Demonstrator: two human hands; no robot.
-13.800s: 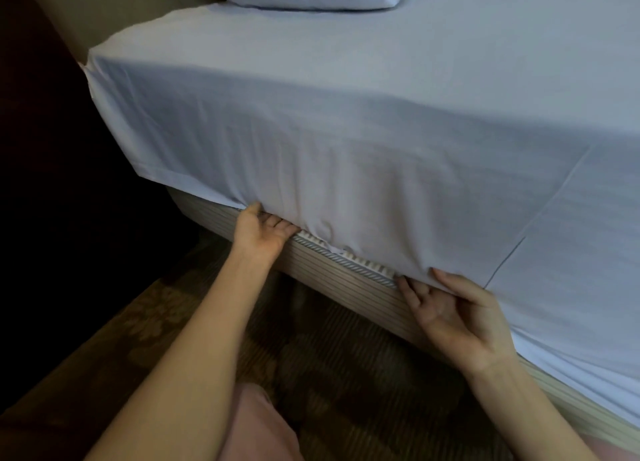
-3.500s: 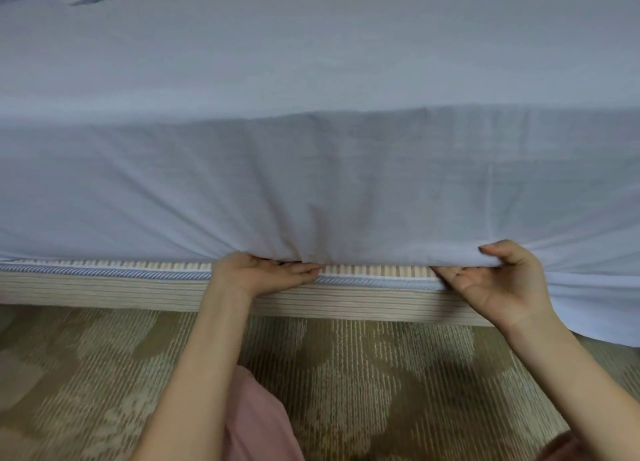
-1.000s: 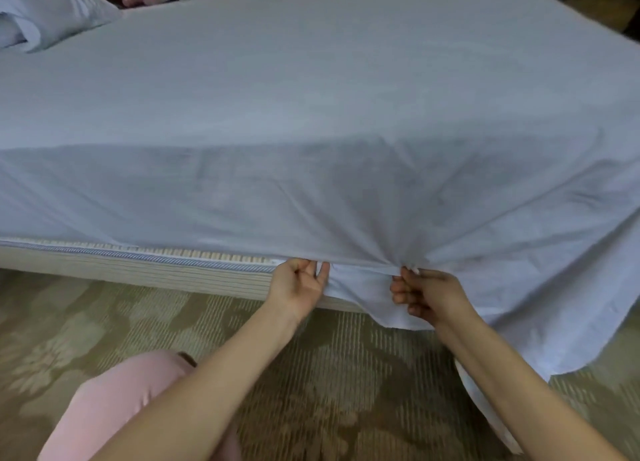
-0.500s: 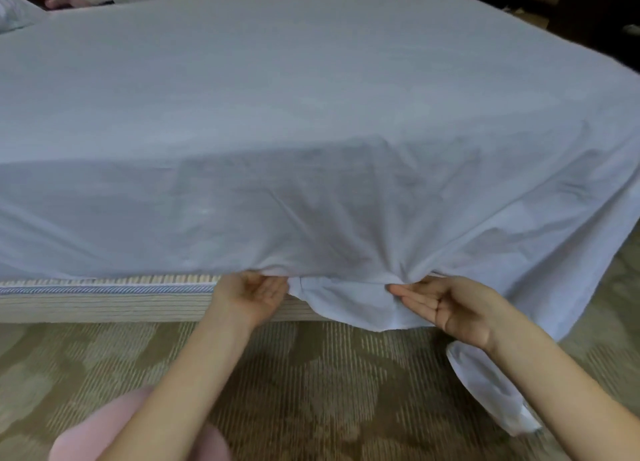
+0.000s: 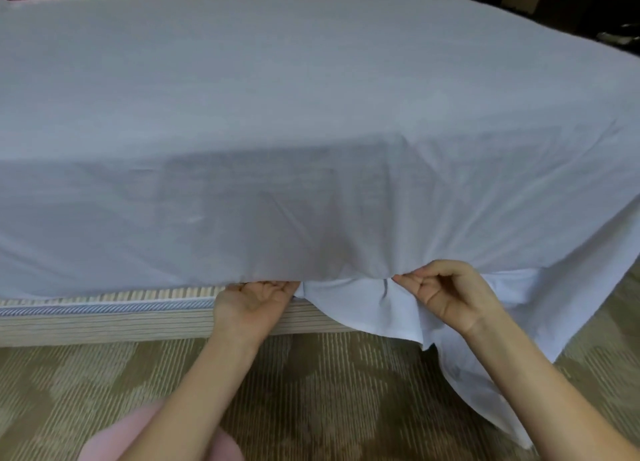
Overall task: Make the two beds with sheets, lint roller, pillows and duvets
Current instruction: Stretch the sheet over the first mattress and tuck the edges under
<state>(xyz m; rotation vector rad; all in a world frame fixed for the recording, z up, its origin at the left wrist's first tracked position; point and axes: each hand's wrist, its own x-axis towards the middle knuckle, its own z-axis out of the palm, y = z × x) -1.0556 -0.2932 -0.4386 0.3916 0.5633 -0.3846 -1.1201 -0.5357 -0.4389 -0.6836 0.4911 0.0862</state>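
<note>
Along the near edge of the bed [image 5: 104, 322] the sheet [image 5: 311, 121] sits tucked on the left, striped side bare below. The left hand [image 5: 254, 303], fingers fairly straight, presses the hem in. The right hand [image 5: 448, 296], flat half a second ago, now pinches the loose fold, so the tuck probably advances toward the right corner, where cloth hangs free.

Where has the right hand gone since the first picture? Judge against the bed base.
Yes. The right hand went rightward along the bed base, toward the bed's foot; it pinches the sheet.
</note>
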